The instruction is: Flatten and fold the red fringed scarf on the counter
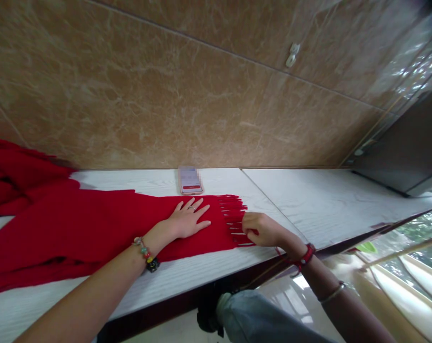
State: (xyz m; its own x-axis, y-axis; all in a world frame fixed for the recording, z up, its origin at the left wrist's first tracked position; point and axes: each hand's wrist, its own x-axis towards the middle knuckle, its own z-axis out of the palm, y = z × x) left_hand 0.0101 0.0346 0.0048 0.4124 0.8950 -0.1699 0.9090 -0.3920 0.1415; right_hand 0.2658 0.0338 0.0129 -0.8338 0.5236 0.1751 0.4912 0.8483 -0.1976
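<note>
A long red scarf (94, 224) lies spread along a white table (326, 200), bunched up at the far left. My left hand (189, 219) rests flat on it with fingers spread, near the fringed end. My right hand (260, 228) is curled on the red fringe (233, 216) at the scarf's right end, fingers pinched on the tassels. A beaded bracelet is on my left wrist, a red band on my right.
A phone (190, 180) in a pink case lies on the table just behind the scarf, against the brown marble wall (201, 95). A dark box-like appliance (408, 147) stands at the far right. My knee in jeans (251, 319) shows below the table edge.
</note>
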